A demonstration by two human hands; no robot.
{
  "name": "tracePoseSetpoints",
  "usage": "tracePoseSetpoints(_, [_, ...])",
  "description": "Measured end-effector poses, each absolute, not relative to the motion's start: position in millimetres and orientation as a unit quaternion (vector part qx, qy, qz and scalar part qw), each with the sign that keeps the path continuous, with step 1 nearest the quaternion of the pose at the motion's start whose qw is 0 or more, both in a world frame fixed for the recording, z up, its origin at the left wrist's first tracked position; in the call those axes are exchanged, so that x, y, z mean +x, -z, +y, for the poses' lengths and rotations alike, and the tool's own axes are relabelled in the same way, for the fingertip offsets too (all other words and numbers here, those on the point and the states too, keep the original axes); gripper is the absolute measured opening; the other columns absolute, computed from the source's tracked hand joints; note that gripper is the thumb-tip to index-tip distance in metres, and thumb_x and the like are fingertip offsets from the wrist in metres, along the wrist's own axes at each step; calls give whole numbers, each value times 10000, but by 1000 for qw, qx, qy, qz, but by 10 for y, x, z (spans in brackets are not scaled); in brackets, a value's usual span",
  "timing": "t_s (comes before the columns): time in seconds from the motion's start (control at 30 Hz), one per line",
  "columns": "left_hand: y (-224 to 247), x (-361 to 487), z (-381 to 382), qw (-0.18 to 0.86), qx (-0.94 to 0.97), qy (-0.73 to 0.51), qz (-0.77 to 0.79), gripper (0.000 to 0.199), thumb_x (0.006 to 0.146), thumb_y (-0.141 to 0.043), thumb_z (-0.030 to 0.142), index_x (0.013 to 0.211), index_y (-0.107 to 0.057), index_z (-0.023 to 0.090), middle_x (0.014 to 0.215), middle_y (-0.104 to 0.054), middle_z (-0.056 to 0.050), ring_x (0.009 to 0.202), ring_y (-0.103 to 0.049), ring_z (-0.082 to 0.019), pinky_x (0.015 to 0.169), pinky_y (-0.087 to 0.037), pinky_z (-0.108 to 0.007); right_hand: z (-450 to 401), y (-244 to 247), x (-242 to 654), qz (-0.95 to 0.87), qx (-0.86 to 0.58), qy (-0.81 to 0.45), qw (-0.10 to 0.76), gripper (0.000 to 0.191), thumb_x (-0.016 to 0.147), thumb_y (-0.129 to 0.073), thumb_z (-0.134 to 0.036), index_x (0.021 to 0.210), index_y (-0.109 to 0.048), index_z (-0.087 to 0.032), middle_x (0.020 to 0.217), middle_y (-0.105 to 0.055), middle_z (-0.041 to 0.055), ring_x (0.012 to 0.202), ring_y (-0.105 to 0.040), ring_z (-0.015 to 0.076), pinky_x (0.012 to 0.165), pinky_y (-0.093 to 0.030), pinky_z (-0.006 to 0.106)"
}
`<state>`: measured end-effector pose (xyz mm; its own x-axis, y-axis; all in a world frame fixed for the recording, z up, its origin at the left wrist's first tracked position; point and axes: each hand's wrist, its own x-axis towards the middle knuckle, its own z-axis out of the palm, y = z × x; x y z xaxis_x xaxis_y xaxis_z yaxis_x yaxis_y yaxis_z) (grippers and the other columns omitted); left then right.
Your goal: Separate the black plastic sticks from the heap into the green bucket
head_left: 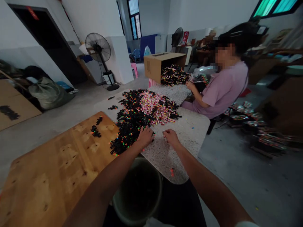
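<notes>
The left hand (145, 137) covers the right edge of the black pieces (130, 126) heaped on the speckled table (189, 129); its grip is hidden. Farther right, the right hand's (172, 137) fingers curl, contents indiscernible. The near bucket's (123, 215) inside is dark.

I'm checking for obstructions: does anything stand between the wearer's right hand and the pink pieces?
Nothing visible does; speckled tabletop shows between the right hand and the pink pieces. The left hand is off to the side, by the black pieces.
</notes>
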<state>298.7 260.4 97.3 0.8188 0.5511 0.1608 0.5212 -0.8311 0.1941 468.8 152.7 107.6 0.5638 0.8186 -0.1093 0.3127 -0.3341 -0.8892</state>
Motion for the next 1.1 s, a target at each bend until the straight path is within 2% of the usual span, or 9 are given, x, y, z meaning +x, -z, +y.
tracePoseSetpoints(0.1, [-1138,2955,2616,276,857,-269,343,163,893,-647,307,1006,-662,191,1083,-687,-106,1065,-598,-257,1059,-433,-460,1127,-1083,4566,-323,-744,-311,495,249,871,-482,-444,848,-554,-207,665,-619,-9,444,-487,116,437,-425,237])
tracePoseSetpoints(0.17, [-1298,2867,2548,479,694,-379,381,150,859,-626,335,919,-618,198,955,-663,-69,864,-605,-205,840,-515,-364,916,-1136,4395,-305,-689,-352,555,221,828,-521,-449,844,-515,-229,626,-577,-41,426,-451,111,410,-419,239])
tracePoseSetpoints(0.2, [-1388,2798,2487,580,591,-415,376,154,845,-608,350,876,-588,201,894,-639,-52,757,-580,-177,717,-504,-320,831,-1178,4286,-300,-646,-382,589,213,800,-566,-434,846,-510,-234,611,-568,-51,427,-449,112,403,-420,239])
tracePoseSetpoints(0.27, [-1576,2622,2319,739,397,-445,313,165,813,-595,354,807,-525,205,805,-585,-25,596,-489,-128,536,-404,-255,698,-1289,4040,-293,-550,-447,642,229,758,-661,-388,859,-525,-234,616,-591,-53,438,-463,111,400,-426,237])
tracePoseSetpoints(0.33, [-1760,2431,2110,816,269,-455,233,184,789,-624,313,763,-476,207,749,-535,-6,531,-419,-98,469,-323,-227,610,-1423,3787,-300,-485,-493,657,261,760,-729,-368,891,-553,-227,661,-641,-40,447,-482,103,407,-434,232])
tracePoseSetpoints(0.5, [-2100,2127,1631,827,141,-521,160,278,929,-622,288,732,-443,206,692,-489,12,521,-428,-81,510,-409,-218,529,-1668,3300,-342,-436,-520,650,334,844,-766,-439,1064,-646,-217,781,-691,-14,498,-536,98,426,-460,228])
tracePoseSetpoints(0.6, [-2227,2059,1459,804,107,-559,172,340,987,-601,332,723,-425,209,656,-468,31,485,-403,-71,522,-434,-221,515,-1688,3138,-353,-432,-514,652,332,858,-769,-455,1068,-675,-216,825,-705,-2,524,-554,100,430,-460,226])
tracePoseSetpoints(0.8, [-2379,1975,1315,797,85,-563,203,369,1005,-609,373,736,-412,213,612,-424,60,435,-366,-62,444,-342,-195,457,-1709,2984,-325,-419,-520,670,360,825,-800,-482,1040,-685,-218,803,-716,-4,495,-544,96,425,-442,228])
tracePoseSetpoints(1.1, [-2366,1991,1248,789,104,-570,205,396,990,-635,396,735,-392,215,608,-424,63,443,-363,-67,439,-316,-201,386,-1850,2937,-292,-396,-547,678,339,801,-826,-453,995,-706,-202,716,-700,-15,439,-534,88,385,-399,205])
